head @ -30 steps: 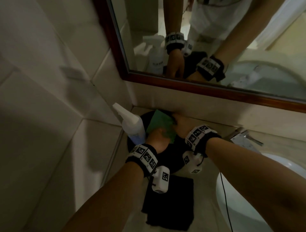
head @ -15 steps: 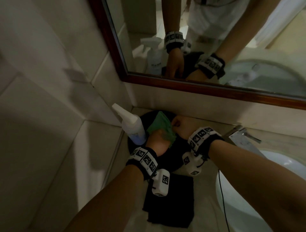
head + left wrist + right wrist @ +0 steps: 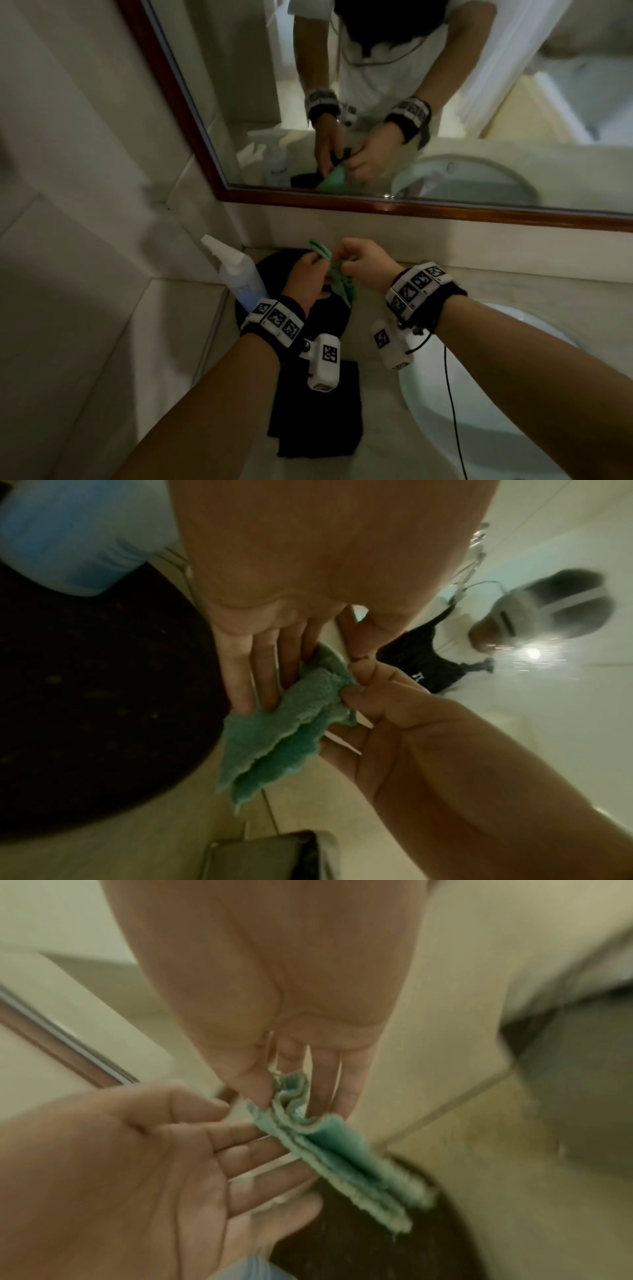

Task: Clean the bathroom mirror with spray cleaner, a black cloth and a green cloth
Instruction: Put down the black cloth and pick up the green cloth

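Above the round black mat (image 3: 274, 270), the right hand (image 3: 363, 265) pinches a corner of the folded green cloth (image 3: 337, 274) while the left hand (image 3: 306, 279) steadies it with fingers (image 3: 263, 674) nearly straight. Best peel one layer and shake it open. A second ago the cloth lay flat on the mat; now it is lifted. Black cloth (image 3: 318, 418) and spray bottle (image 3: 239, 274) wait on the bench (image 3: 507, 291).

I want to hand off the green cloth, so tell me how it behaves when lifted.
The green cloth is probably floppy: its folded layers sag below the right hand pinching it. Likely light, since a fingertip pinch holds it. Its fluffy pile suggests it won't slip easily.
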Demonstrator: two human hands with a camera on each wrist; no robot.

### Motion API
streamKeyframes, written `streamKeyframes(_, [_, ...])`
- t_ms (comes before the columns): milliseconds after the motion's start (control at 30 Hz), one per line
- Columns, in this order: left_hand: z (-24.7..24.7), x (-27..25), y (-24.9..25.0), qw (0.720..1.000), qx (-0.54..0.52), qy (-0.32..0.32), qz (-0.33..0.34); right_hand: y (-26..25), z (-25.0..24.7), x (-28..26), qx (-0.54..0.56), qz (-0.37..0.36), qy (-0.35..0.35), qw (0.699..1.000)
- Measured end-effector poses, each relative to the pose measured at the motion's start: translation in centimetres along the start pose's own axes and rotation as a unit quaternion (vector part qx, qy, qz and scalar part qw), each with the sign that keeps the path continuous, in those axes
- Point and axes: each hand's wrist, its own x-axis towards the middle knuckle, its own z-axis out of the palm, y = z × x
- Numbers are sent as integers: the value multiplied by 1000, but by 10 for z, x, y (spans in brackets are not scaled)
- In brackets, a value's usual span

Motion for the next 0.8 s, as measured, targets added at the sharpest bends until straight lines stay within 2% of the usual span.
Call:
streamKeyframes(167, [39, -50, 24, 994, -106, 3, 22, -18, -39, -57, -9, -30, 23, 999])
streamKeyframes(300, [85, -98, 36, 989, -139, 4, 48, -21, -75, -127, -2, -63, 31, 998])
streamKeyframes(367, [113, -122, 40, 987, -148, -3, 66, -18, -96, -170, 40, -68, 50, 996])
streamKeyframes(467, [162, -162, 40, 986, -135, -12, 97, -6, -132, -239, 90, -52, 90, 991])
streamKeyframes(633, [258, -233, 46, 986, -52, -71, 142, 21, -209, -357, 35, -58, 101, 993])
streamKeyframes(700, [298, -259, 58, 981, -1, -62, 183, 30, -242, -398, 43, -62, 130, 989])
streamKeyframes(800, [352, -295, 83, 968, 44, -86, 230, 43, -292, -453, 46, -50, 198, 978])
